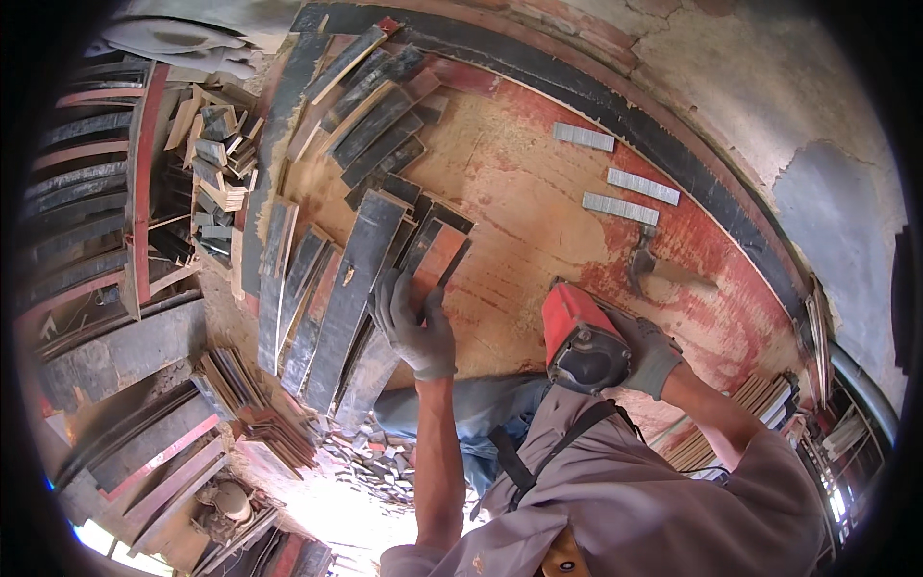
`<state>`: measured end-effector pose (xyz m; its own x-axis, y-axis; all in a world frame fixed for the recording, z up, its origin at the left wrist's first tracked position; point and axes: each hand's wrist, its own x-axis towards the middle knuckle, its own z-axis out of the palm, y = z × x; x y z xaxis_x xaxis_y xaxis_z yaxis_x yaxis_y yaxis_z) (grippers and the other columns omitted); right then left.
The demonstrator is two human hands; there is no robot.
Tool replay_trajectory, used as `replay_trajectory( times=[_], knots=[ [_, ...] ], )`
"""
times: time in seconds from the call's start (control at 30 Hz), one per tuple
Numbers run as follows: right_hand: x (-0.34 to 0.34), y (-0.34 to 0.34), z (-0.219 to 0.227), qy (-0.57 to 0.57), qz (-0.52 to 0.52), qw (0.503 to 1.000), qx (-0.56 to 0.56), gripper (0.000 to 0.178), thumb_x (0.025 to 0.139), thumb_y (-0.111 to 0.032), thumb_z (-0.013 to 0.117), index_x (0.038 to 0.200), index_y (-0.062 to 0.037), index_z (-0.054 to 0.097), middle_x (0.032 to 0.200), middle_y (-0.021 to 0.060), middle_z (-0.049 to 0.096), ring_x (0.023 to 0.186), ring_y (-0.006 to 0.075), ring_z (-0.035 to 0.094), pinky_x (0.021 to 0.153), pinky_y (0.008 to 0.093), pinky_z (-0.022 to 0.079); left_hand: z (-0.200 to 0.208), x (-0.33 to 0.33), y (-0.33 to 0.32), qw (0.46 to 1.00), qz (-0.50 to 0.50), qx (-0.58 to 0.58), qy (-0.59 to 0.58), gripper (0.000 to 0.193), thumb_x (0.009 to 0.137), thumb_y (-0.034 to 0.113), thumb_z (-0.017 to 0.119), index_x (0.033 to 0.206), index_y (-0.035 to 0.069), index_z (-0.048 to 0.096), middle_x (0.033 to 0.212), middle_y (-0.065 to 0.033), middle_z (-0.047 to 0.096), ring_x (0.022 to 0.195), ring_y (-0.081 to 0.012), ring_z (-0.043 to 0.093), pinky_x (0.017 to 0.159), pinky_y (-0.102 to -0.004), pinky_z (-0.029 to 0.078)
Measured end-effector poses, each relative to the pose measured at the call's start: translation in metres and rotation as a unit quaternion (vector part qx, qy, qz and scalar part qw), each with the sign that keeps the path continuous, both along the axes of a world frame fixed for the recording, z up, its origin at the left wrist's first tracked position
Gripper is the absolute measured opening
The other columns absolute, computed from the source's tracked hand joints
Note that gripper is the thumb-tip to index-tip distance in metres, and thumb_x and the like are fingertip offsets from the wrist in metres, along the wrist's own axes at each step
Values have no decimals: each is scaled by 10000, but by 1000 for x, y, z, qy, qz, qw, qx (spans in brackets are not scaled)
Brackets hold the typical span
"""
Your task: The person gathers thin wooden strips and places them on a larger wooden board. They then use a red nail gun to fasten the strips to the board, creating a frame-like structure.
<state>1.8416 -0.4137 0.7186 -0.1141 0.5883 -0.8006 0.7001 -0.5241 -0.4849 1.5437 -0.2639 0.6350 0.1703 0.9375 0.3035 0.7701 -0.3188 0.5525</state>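
Clamps gloved fingers of the left hand [411,325] on a flat, red-faced wood block [439,256] beside dark strips [361,242], those of the right hand [646,348] around a red nail gun [567,319] over scuffed board [519,231].

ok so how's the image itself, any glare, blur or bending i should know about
Head view: glare washes out the floor near the bottom; head view: the dark strip bows into an arc and the corners go black; head view: left hand, right hand and stapler show no obvious motion blur.
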Motion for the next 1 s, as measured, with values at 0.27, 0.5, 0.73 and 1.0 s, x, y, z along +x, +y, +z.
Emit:
replay_trajectory(
  times=[0.27, 0.5, 0.73, 1.0],
  knots=[
    [2, -5, -4, 11, -21, 1000, 5, 1152, 631, -449, 948, 1572, -95, 386, 1562, 195, 503, 1411, 368, 531, 1167, 461, 448, 5, 2, -1, 999, 2, 2, 45, 536, 853, 116, 851, 1343, 65, 640, 1401, -166, 650, 1367, -386, 566, 1230, -576, 332],
    [-4, -21, -24, -18, -23, 983, 181, 507, 875, -341, 747, 1302, -105, 608, 1261, 207, 691, 1178, 408, 670, 1003, 487, 532, -1, -2, -3, 999, -3, -31, 11, 575, 849, 110, 853, 1370, 52, 617, 1430, -184, 633, 1383, -406, 553, 1237, -583, 323],
    [2, -9, -16, 25, -9, 1000, 14, 1015, 745, -435, 878, 1570, -68, 415, 1566, 195, 505, 1442, 332, 510, 1210, 424, 411, 1, -1, -2, 1000, -7, -26, 14, 567, 819, 52, 856, 1343, 34, 639, 1408, -188, 648, 1368, -419, 564, 1202, -547, 386],
    [1, -7, -9, 23, -5, 999, 43, 1111, 683, -463, 924, 1579, -68, 400, 1562, 204, 503, 1442, 352, 507, 1220, 441, 403, 2, -2, 0, 999, -11, -29, -11, 528, 833, 70, 851, 1319, 29, 648, 1389, -192, 656, 1343, -425, 580, 1187, -543, 402]
  ],
)
